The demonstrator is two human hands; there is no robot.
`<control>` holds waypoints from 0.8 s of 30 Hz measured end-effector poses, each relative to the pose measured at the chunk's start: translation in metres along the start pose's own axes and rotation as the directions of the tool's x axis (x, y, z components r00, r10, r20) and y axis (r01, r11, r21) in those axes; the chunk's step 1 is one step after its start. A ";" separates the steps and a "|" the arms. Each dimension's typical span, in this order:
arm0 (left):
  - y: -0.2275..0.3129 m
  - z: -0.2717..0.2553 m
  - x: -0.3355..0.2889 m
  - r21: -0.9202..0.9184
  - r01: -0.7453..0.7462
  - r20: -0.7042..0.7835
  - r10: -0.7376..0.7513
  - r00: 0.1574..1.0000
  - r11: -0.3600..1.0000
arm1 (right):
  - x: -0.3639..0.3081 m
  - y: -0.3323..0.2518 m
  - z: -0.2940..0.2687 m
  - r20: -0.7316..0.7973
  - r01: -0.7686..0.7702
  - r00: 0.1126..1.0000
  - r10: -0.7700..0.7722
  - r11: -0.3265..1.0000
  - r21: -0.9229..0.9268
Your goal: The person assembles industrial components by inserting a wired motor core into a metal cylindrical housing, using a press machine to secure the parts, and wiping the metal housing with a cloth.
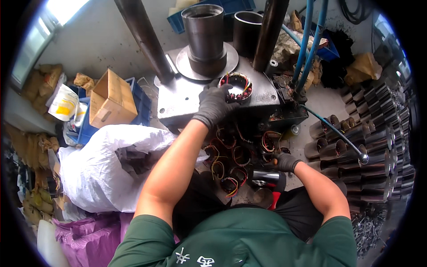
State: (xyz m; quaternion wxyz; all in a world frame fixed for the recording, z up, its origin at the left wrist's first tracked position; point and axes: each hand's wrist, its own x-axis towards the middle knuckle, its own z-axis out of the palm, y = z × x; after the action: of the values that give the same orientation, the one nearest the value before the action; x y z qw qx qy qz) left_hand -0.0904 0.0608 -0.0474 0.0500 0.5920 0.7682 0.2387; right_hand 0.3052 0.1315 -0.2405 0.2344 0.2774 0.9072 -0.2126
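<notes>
The left hand's grip is clamping the left side of a wound ring, its gloved fingers curling around the outer wall. The ring is sitting over the front part of the metal worktop, nearer than the tall cylinder; whether its base is touching is unclear. Its central axis is running roughly upright, the open bore facing up, with yellow and red leads looping at the top. The right hand is reaching low beside more wired rings; I cannot tell whether its grip is closing on anything.
</notes>
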 end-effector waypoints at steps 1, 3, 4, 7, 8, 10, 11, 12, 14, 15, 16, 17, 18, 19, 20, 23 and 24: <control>0.004 0.001 -0.001 0.010 0.026 0.015 -0.026 1.000 1.000 | 0.005 -0.005 -0.009 0.241 -0.069 0.969 0.051 0.995 0.066; 0.008 0.010 0.001 -0.118 0.056 -0.005 -0.057 0.998 0.991 | 0.000 -0.002 -0.006 0.188 0.130 0.972 -0.140 0.989 0.064; 0.004 0.012 -0.001 -0.086 0.052 -0.030 -0.055 0.998 0.995 | -0.014 -0.025 -0.032 0.059 0.224 0.972 -0.229 0.971 0.084; 0.011 0.014 0.002 0.003 0.026 -0.101 -0.026 0.995 1.000 | -0.081 -0.097 -0.116 -0.189 0.339 0.926 -0.326 0.940 0.040; 0.008 0.015 0.003 -0.047 0.029 -0.109 -0.034 0.993 0.998 | -0.095 -0.106 -0.130 -0.255 0.408 0.890 -0.378 0.910 0.073; 0.001 0.021 -0.001 -0.164 -0.037 -0.222 0.000 0.975 0.986 | -0.116 -0.116 -0.145 -0.359 0.508 0.834 -0.418 0.835 0.209; 0.011 0.017 -0.003 -0.240 -0.079 -0.254 0.016 0.967 0.968 | -0.123 -0.112 -0.145 -0.395 0.525 0.825 -0.405 0.808 0.267; 0.019 0.014 -0.007 -0.200 -0.182 -0.351 0.103 0.931 0.963 | -0.123 -0.108 -0.139 -0.402 0.509 0.827 -0.393 0.827 0.238; 0.031 -0.003 -0.012 -0.077 -0.367 -0.473 0.290 0.832 0.927 | -0.115 -0.105 -0.145 -0.198 0.400 0.900 -0.389 0.917 0.014; 0.032 -0.010 -0.020 -0.068 -0.366 -0.455 0.298 0.839 0.928 | -0.108 -0.105 -0.144 -0.067 0.392 0.911 -0.407 0.905 -0.166; 0.029 -0.013 -0.023 -0.099 -0.397 -0.469 0.309 0.827 0.912 | -0.109 -0.112 -0.143 -0.189 0.453 0.870 -0.455 0.890 -0.059; 0.035 -0.024 -0.023 -0.130 -0.429 -0.477 0.323 0.817 0.894 | -0.111 -0.121 -0.143 -0.313 0.521 0.818 -0.483 0.852 0.047; 0.040 -0.036 -0.022 -0.085 -0.456 -0.511 0.354 0.783 0.886 | -0.115 -0.129 -0.149 -0.327 0.533 0.808 -0.490 0.844 0.055; 0.050 -0.054 -0.017 -0.025 -0.494 -0.546 0.402 0.735 0.869 | -0.116 -0.133 -0.149 -0.318 0.520 0.821 -0.475 0.852 0.069; 0.057 -0.070 -0.009 -0.038 -0.538 -0.595 0.413 0.689 0.842 | -0.116 -0.135 -0.149 -0.286 0.494 0.842 -0.457 0.867 0.067; 0.078 -0.122 0.029 -0.025 -0.554 -0.649 0.408 0.642 0.832 | -0.107 -0.122 -0.149 -0.239 0.619 0.729 -0.641 0.767 -0.168; 0.074 -0.137 0.046 -0.026 -0.560 -0.654 0.410 0.636 0.828 | -0.104 -0.117 -0.150 -0.207 0.679 0.648 -0.733 0.679 -0.277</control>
State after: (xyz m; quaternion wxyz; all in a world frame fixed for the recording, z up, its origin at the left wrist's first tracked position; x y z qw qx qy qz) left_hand -0.0875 0.0753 0.1140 -0.2059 0.6542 0.5187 0.5104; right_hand 0.2648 0.0784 -0.0345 0.0147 -0.0920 0.9824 -0.1621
